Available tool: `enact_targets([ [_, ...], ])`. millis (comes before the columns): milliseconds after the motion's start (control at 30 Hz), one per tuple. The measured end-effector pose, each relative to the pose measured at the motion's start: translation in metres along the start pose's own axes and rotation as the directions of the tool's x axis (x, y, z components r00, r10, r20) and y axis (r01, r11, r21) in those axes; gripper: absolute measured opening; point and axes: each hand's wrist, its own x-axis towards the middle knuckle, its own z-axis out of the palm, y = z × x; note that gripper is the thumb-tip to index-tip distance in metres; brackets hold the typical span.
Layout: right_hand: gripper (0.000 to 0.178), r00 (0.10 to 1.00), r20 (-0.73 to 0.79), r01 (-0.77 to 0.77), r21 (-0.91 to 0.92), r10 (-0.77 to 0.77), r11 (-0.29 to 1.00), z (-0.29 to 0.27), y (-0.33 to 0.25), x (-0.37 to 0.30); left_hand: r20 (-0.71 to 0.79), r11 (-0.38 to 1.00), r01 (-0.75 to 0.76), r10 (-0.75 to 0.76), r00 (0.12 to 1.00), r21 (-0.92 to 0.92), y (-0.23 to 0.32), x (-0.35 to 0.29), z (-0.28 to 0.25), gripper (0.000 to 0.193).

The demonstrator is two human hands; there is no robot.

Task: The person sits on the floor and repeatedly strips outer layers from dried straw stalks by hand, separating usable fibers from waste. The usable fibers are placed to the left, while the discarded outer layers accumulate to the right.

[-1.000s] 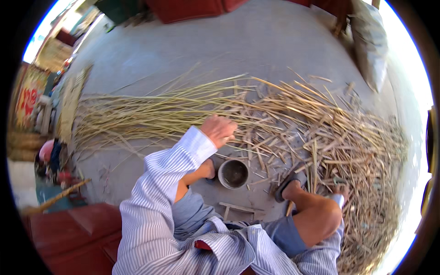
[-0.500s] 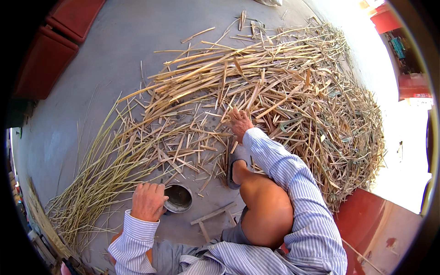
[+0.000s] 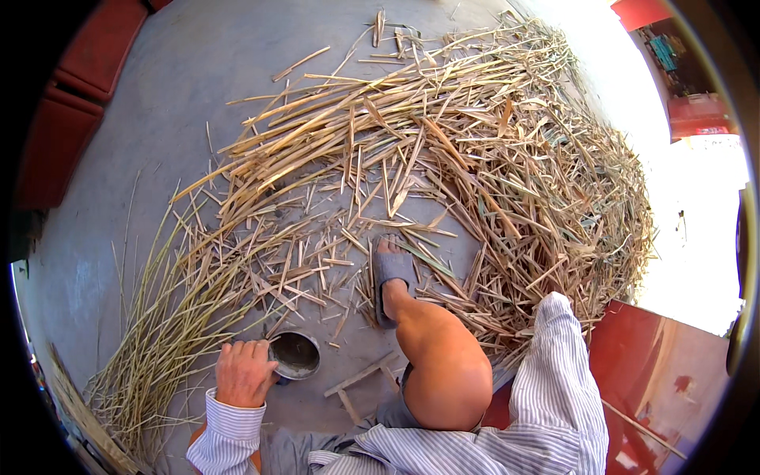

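Note:
My left hand is at the lower left, fingers curled, next to a round metal pot with a dark inside standing on the floor. Whatever those fingers grip is hidden beneath them. My right arm in its striped sleeve reaches to the near edge of a big heap of dry stalks and leaves; the hand itself does not show past the cuff. Thin greenish stalks lie in a loose bundle to the left of the pot. Longer straw-coloured stalks stretch across the far middle.
My sandalled foot stands between the pot and the heap. A small wooden frame lies by my knee. Red furniture is at the far left, a red panel at the lower right. Short broken pieces litter the floor.
My right hand has left the middle of the stalks; its arm has swung right and back towards me, and the hand is now out of sight. My left hand stays by the pot.

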Motion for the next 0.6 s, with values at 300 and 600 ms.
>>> enact_targets([
  [300, 0.043, 0.489, -0.649, 0.723, -0.072, -0.583, 0.687, -0.135, -0.194, -0.056, 0.006, 1.000, -0.006, 0.006, 1.000, 0.006, 0.000, 0.000, -0.007, 0.041],
  [600, 0.056, 0.175, -0.669, 0.699, -0.433, -0.722, 0.570, -0.207, -0.382, -0.131, 0.095, 0.997, 0.080, -0.079, 0.992, -0.013, -0.019, -0.004, -0.007, 0.044],
])
